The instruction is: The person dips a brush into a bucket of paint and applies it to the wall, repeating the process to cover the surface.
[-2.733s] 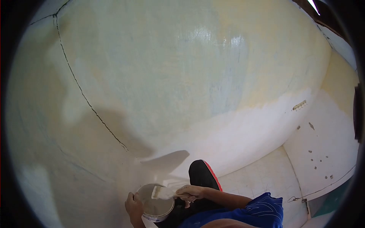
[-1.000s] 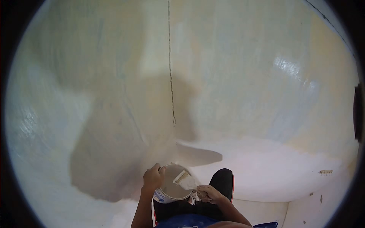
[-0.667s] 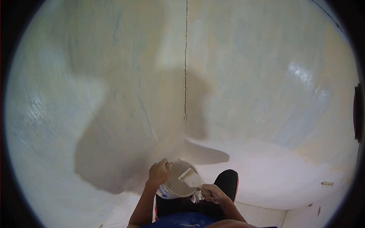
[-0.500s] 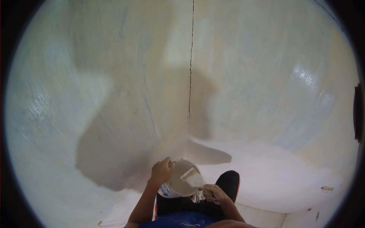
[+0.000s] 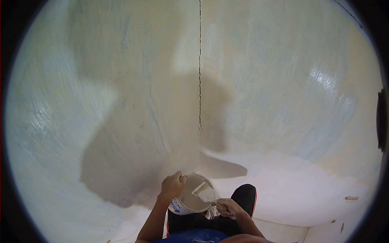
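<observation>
A white bucket is held tilted in front of my lap, its rim gripped by my left hand with the fingers curled over the edge. Greyish-white liquid shows inside, though its depth is hard to see. My right hand is closed around the handle of a wide paintbrush. The brush's pale bristles point up and left over the bucket's mouth, and its body is coated in white.
Two walls meet in a corner ahead, with a dark crack running down the join. Paint covers the right wall in patchy greenish and cream streaks. A row of small hooks is fixed low on the right. My black-clad knee rises beside the bucket.
The view has tipped up slightly, so bucket and hands sit a little lower. The brush has shifted only slightly over the bucket; both hands keep their hold.
</observation>
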`<state>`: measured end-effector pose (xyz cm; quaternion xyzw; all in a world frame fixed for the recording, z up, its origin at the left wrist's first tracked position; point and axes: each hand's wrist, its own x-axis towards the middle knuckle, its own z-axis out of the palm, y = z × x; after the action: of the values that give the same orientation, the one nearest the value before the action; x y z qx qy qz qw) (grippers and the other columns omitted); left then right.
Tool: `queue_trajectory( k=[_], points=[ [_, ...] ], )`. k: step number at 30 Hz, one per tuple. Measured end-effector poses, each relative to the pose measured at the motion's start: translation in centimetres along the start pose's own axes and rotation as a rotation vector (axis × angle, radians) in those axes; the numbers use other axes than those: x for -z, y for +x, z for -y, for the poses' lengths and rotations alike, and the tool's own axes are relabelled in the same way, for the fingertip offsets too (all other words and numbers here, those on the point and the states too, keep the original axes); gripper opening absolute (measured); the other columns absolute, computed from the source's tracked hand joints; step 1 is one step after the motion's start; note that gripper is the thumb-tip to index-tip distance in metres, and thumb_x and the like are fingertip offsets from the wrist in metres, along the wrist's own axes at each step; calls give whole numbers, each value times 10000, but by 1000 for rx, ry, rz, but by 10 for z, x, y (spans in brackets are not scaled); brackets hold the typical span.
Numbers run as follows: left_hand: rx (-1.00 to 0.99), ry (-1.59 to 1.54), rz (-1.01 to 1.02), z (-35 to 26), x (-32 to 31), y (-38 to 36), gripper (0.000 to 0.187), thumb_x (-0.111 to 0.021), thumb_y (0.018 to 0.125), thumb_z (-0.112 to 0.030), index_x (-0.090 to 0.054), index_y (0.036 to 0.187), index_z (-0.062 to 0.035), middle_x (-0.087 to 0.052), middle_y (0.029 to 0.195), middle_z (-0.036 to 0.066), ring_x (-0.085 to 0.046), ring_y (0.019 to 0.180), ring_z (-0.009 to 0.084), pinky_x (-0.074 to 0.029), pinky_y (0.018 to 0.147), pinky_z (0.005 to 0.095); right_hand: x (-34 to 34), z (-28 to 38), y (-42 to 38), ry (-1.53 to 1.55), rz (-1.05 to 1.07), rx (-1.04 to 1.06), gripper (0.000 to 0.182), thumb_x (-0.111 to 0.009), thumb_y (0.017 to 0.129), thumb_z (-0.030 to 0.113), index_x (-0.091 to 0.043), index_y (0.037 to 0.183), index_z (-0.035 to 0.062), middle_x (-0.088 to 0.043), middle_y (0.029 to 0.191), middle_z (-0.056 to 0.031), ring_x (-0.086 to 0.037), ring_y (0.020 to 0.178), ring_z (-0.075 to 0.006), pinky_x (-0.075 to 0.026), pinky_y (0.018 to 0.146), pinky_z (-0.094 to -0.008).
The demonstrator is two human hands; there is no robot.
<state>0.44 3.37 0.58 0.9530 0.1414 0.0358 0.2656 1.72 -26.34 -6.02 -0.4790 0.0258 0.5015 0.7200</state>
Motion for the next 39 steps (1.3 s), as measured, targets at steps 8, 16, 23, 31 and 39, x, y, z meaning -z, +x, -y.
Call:
queue_trajectory(
  k=[8, 16, 23, 31, 39],
  points=[
    [17, -38, 35, -3, 2, 1, 372, -543, 979, -390, -609, 938, -26, -673, 891, 248, -644, 886, 459, -475, 805, 551, 7, -3, 4, 3, 8, -15, 312, -477, 1061, 300, -600, 962, 31, -441, 569, 26, -328, 394, -57, -231, 363, -239],
    [-4, -17, 14, -3, 2, 0, 338, -551, 978, -370, -614, 920, -43, -684, 849, 236, -666, 866, 456, -502, 806, 545, 22, -11, 12, 17, 61, -17, 354, -516, 1040, 315, -642, 1133, -3, -543, 662, 15, -392, 407, -57, -272, 367, -228],
    [34, -30, -4, -7, 3, -1, 352, -572, 959, -389, -620, 907, -44, -680, 844, 245, -657, 871, 473, -503, 797, 551, 0, -2, 2, -1, -74, -4, 324, -500, 1055, 286, -629, 1097, -8, -438, 585, 36, -335, 403, -55, -233, 374, -236],
    [-20, -61, -38, 0, -6, 1, 371, -592, 946, -379, -608, 864, -18, -665, 828, 259, -643, 840, 489, -492, 766, 560, 13, -16, 7, 20, 86, 98, 379, -543, 1044, 354, -636, 1102, -9, -413, 631, 55, -330, 434, -50, -374, 408, -228],
    [-30, -18, -52, -3, -6, 3, 354, -621, 943, -328, -577, 820, 1, -642, 755, 239, -631, 752, 468, -472, 705, 541, 19, -23, 10, 18, 104, 113, 395, -530, 1054, 395, -663, 1127, 30, -543, 612, 15, -345, 428, -36, -231, 381, -220]
  ],
)
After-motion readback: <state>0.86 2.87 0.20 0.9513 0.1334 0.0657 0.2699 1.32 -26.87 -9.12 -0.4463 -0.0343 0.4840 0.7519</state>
